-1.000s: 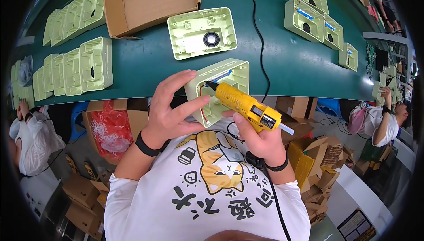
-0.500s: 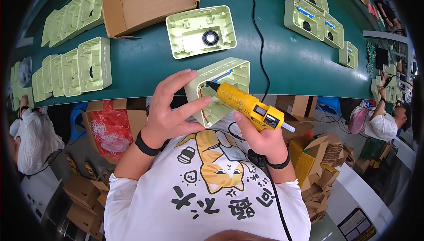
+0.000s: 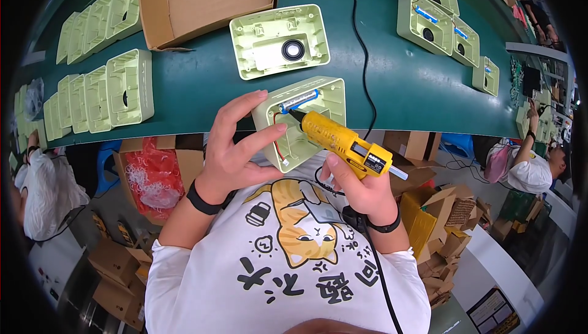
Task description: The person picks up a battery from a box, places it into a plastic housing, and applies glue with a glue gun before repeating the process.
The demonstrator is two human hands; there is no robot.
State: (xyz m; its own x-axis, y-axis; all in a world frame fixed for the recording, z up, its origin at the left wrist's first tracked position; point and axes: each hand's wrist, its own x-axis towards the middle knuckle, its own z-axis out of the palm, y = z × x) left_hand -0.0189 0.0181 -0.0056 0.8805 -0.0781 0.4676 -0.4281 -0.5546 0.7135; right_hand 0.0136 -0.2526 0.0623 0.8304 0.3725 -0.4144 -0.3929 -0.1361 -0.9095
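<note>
My left hand (image 3: 236, 147) grips the left wall of a pale green plastic housing (image 3: 327, 98) held at the near edge of the green table (image 3: 202, 86). Inside the housing lie a blue cylindrical cell and red and white wires. My right hand (image 3: 352, 184) holds a yellow glue gun (image 3: 343, 141) by its grip. Its nozzle points into the housing, next to the blue cell. A second green housing (image 3: 278, 40) with a round black speaker lies open side up just beyond.
An open cardboard box (image 3: 205, 0) sits at the far left. Rows of green housings (image 3: 92, 92) stand on edge at the left, and more housings (image 3: 438, 18) lie at the right. A black cable (image 3: 361, 46) crosses the table. Other people work at both sides.
The housing and both hands have hardly moved. The glue gun's nozzle stays by the blue cell, shifted only slightly.
</note>
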